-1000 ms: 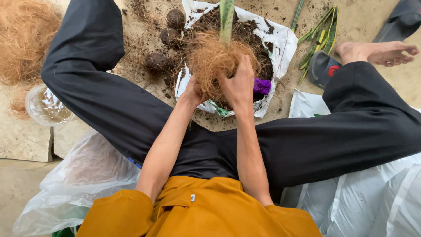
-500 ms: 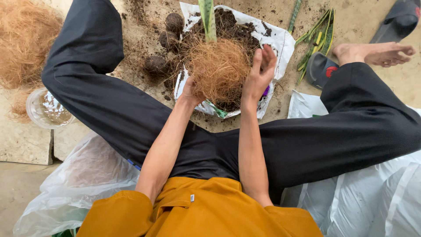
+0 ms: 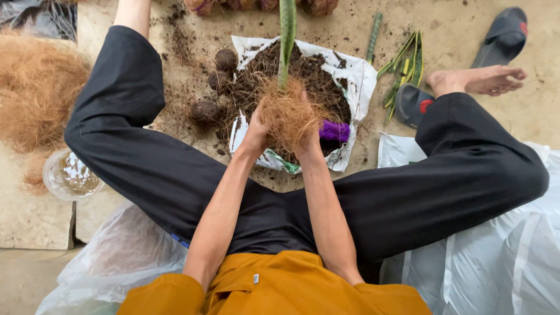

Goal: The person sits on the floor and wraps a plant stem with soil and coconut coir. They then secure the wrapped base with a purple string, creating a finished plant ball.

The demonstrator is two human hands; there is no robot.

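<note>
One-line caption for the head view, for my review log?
Seated person's left hand and right hand cup a coir-wrapped root ball with an upright green leaf over soil on a white sheet.

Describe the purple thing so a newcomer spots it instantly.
Start at the white plastic sheet heaped with dark soil between the person's legs. Near its right edge, beside the right hand gripping the brown coconut-fibre ball, lies a small purple fuzzy object, the only purple item among browns and greens.

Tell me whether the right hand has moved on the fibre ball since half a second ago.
Yes. The right hand was spread high on the fibre ball's right side; now it cups the ball lower, nearer the white sheet's near edge.
</note>
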